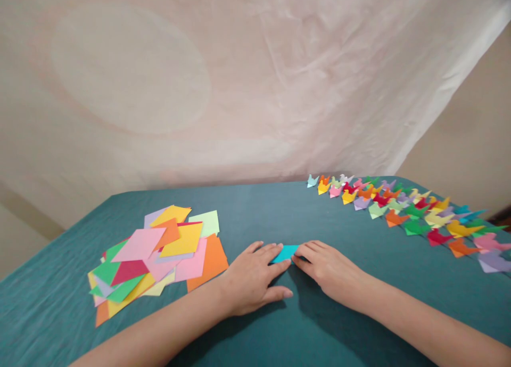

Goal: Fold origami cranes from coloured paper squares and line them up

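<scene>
A small piece of blue paper [285, 254], which looks folded, lies on the teal cloth between my two hands. My left hand [255, 276] is spread out, its fingertips pressing the paper's left part and near edge, its thumb stretched apart on the cloth. At the paper's right end, my right hand [323, 266] has its fingers bent together in a pinch on the edge. Part of the paper is hidden beneath the fingers of both hands.
Loose coloured paper sheets [159, 255] are heaped on the left of the teal-covered table [255, 212]. Rows of small folded paper birds [399, 210] stand along the right side. A pale cloth [239, 90] hangs behind the table.
</scene>
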